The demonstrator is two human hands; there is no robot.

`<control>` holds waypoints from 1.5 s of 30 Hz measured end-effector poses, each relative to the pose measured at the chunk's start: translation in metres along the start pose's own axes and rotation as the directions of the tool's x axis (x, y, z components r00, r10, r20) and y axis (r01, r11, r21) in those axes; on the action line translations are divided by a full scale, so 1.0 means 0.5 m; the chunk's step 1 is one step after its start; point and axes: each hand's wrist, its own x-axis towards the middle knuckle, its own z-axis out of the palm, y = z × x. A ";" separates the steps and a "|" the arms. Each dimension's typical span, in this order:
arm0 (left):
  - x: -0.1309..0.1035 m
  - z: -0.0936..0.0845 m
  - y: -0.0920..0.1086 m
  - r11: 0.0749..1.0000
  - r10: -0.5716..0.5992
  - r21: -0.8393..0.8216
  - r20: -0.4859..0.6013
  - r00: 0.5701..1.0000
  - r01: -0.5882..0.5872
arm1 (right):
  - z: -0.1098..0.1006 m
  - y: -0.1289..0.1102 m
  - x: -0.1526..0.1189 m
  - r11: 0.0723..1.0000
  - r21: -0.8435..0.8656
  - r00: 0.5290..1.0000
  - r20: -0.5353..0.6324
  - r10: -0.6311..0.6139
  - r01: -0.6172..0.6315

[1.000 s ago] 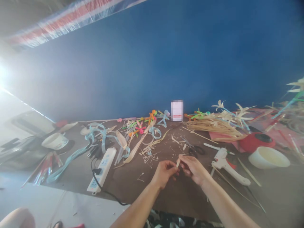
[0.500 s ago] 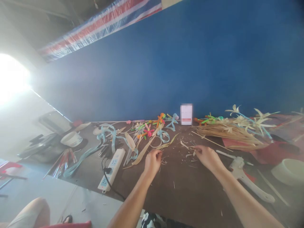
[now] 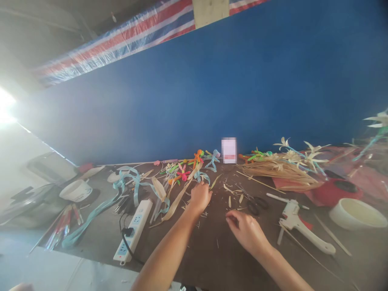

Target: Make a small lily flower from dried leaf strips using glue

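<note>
My left hand [image 3: 200,199] is closed over the dark tabletop, its fingertips hidden behind the knuckles. It lies against the near end of a dry husk strip [image 3: 216,181], close to a light-blue ribbon loop [image 3: 203,176]; whether it grips either is not visible. Nearer to me and to the right, my right hand [image 3: 246,231] hovers with fingers curled and thumb and forefinger pinched; anything between them is too small to make out. Just beyond it lie dark-handled scissors [image 3: 257,204] and pale husk scraps [image 3: 229,201].
A white power strip [image 3: 135,230] with a plug lies left. A white glue gun [image 3: 303,226] and a cream bowl [image 3: 357,214] stand right. Along the blue wall [image 3: 182,101] are pipe-cleaner figures [image 3: 198,157], a straw bundle [image 3: 281,173] and husk flowers [image 3: 313,151].
My right hand has drawn back towards me from the scraps, and the scissors now show plainly. My left hand has reached slightly farther forward. The camera view has turned to the right.
</note>
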 end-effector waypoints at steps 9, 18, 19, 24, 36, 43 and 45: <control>0.006 -0.066 -0.016 0.960 -0.090 -0.273 -0.121 0.989 0.054 | -0.016 -0.013 -0.008 0.998 0.052 0.999 -0.018 -0.027 0.028; -0.066 -0.194 0.012 -0.050 -0.110 -0.996 0.084 0.990 0.079 | -0.063 -0.057 0.008 0.855 0.519 0.991 -0.106 0.085 -0.018; -0.081 -0.187 0.031 -0.105 -0.078 -0.988 0.125 0.989 0.116 | -0.071 -0.067 0.007 0.800 0.599 0.996 -0.055 0.074 -0.027; -0.141 -0.135 0.095 -0.228 -0.016 -0.953 0.209 0.978 0.200 | -0.077 -0.076 -0.009 0.532 0.830 0.980 0.200 0.003 -0.171; -0.179 -0.089 0.097 -0.123 -0.019 -0.957 0.268 0.963 0.264 | -0.034 -0.046 -0.057 0.220 0.891 0.918 0.388 0.080 -0.396; -0.193 -0.079 0.094 -0.045 -0.121 -0.972 0.233 0.965 0.229 | -0.012 -0.027 -0.067 0.565 0.768 0.948 0.306 0.092 -0.302; -0.194 -0.075 0.095 -0.033 -0.146 -0.978 0.211 0.967 0.208 | 0.000 -0.019 -0.069 0.600 0.743 0.952 0.277 0.128 -0.297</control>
